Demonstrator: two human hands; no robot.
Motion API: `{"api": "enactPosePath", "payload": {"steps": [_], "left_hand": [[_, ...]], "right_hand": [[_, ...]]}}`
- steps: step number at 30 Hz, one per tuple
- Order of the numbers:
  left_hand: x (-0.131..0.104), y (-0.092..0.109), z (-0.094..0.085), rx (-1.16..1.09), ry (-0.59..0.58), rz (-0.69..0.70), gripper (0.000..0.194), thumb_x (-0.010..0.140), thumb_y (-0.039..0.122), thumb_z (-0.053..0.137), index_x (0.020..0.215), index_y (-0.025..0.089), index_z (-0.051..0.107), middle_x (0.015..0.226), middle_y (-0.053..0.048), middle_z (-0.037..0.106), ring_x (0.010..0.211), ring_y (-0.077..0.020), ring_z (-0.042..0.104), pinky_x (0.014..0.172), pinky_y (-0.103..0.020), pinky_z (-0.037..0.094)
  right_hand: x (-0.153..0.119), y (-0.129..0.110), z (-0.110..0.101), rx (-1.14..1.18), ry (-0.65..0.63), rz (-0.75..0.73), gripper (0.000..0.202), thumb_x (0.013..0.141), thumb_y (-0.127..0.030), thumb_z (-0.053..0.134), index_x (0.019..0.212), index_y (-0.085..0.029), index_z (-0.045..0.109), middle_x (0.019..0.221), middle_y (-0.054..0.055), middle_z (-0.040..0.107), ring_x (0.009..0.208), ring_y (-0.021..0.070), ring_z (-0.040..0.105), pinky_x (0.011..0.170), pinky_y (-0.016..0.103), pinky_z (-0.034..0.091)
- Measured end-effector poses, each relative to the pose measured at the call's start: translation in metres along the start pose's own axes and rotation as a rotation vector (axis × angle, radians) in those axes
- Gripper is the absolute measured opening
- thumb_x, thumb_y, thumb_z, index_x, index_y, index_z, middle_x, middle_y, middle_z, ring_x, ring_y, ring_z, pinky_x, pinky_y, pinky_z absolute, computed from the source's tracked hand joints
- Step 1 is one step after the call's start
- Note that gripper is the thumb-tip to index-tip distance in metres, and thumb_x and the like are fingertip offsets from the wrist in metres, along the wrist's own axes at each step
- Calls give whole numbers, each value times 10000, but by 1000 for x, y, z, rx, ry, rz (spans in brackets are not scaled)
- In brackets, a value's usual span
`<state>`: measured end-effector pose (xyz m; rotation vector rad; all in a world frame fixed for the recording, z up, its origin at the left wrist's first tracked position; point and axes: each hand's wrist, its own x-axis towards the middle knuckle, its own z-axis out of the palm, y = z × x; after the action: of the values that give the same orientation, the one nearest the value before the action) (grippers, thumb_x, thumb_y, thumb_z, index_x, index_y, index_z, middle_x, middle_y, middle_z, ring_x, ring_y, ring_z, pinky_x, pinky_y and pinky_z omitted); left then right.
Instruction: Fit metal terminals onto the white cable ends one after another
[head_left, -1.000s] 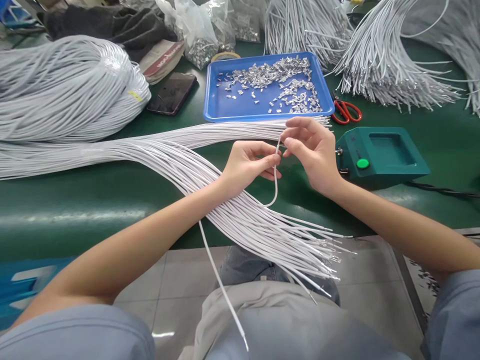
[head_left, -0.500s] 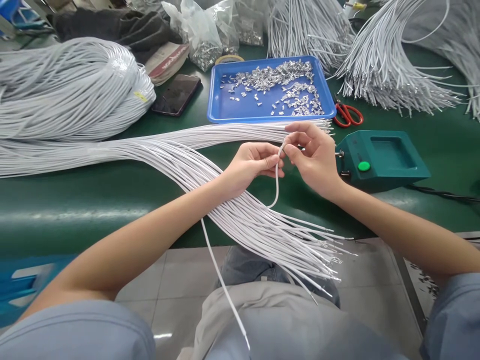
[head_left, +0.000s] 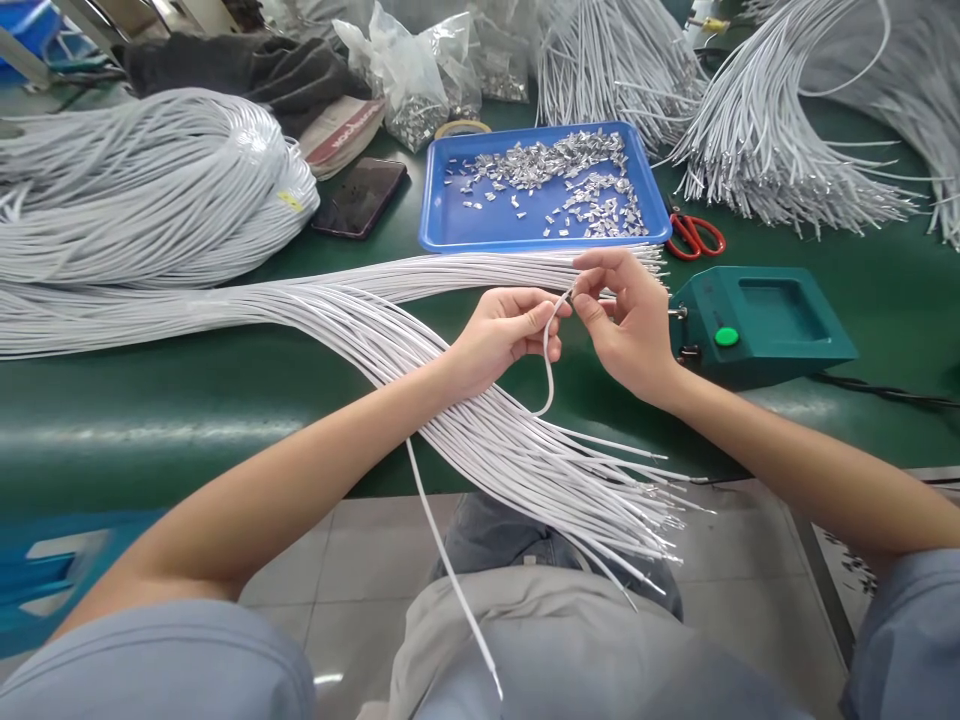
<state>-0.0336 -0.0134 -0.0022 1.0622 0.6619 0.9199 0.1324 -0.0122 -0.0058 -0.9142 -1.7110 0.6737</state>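
My left hand (head_left: 504, 335) pinches a white wire (head_left: 549, 365) close to its upper end, between thumb and fingers. Beside it, my right hand (head_left: 628, 322) has thumb and forefinger pressed together at the tip of that wire; whatever small thing they grip there is too small to make out. Under my left forearm a bundle of white wires (head_left: 480, 440) fans out toward the table's front edge, with bare metal ends. Another bunch of wires (head_left: 450, 275) runs behind my hands. A blue tray (head_left: 480, 225) with many small metal terminals (head_left: 536, 165) lies beyond them.
A green device (head_left: 787, 335) with a round green button sits right of my right hand. Behind it are red-handled scissors (head_left: 697, 238) and wire bundles (head_left: 780, 150). A phone (head_left: 361, 198), a coiled wire bundle (head_left: 150, 190) and plastic bags of metal parts (head_left: 412, 105) lie at the back left.
The wire's held end has shifted slightly and leans more toward my right hand. Both hands stay close together in nearly the same place; the view has shifted slightly.
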Motion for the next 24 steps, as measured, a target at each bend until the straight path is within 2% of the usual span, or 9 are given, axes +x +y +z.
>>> {"api": "enactPosePath", "payload": {"steps": [5, 9, 14, 18, 24], "left_hand": [[-1, 2, 0, 26, 27, 58, 330, 732, 417, 800, 779, 130, 645, 716, 6, 656, 568, -94, 654, 590, -212, 560], [-2, 2, 3, 64, 15, 97, 344, 740, 427, 792, 774, 124, 633, 742, -4, 677, 575, -108, 677, 569, -209, 572], [-3, 1, 4, 153, 66, 94, 404, 692, 470, 814, 773, 125, 618, 674, 5, 659, 567, -122, 684, 540, -206, 581], [-2, 1, 3, 178, 101, 92, 453, 627, 489, 845, 746, 126, 601, 655, 11, 651, 548, -131, 683, 524, -220, 585], [-1, 2, 5, 158, 120, 69, 484, 566, 501, 870, 730, 135, 598, 602, 27, 638, 530, -123, 671, 514, -215, 582]], "right_hand": [[-2, 2, 0, -31, 67, -47, 197, 868, -143, 535, 1027, -252, 580, 791, -7, 556, 716, 124, 568, 529, 258, 461], [-5, -1, -1, -10, 109, -83, 208, 910, -228, 527, 1099, -300, 578, 1006, 37, 630, 954, 188, 618, 628, 309, 552], [-7, -4, -3, -38, 37, -88, 324, 881, -245, 575, 1190, -344, 565, 1217, 44, 647, 1184, 232, 584, 785, 378, 604], [-7, -4, -3, -40, -17, -123, 360, 875, -198, 548, 1204, -343, 572, 1231, 28, 660, 1206, 218, 594, 826, 383, 610], [-7, -8, -4, -4, -39, -132, 390, 854, -144, 524, 1186, -338, 587, 1205, 19, 680, 1188, 203, 612, 781, 351, 621]]}}
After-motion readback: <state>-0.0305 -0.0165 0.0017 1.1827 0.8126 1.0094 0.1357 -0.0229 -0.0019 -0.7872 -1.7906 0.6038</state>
